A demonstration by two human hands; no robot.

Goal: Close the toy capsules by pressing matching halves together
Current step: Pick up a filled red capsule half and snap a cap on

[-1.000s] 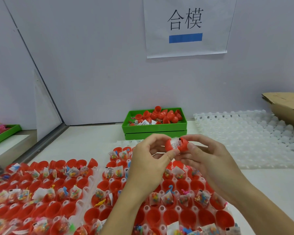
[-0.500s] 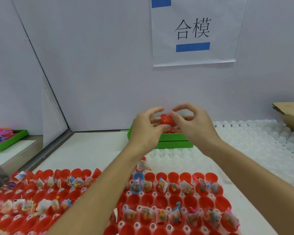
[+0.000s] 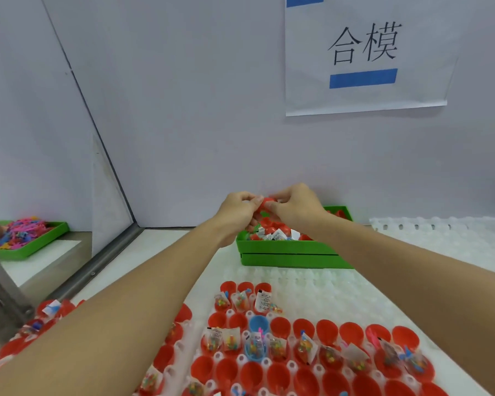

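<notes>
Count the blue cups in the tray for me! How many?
2. One blue cup sits among the red cups, another blue cup just nearer the camera. The arms may hide more.

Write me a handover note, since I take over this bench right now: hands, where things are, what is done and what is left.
Left hand and right hand: both pinch one red capsule, held over the green bin at the back wall. Whether it is fully snapped shut cannot be told.
Bin: holds red capsules and a few packets.
Near trays: many open red halves, many with toy packets in them, plus two blue halves.
Done: at most this one capsule, plus those in the bin.
Left: close the halves on the trays.
</notes>
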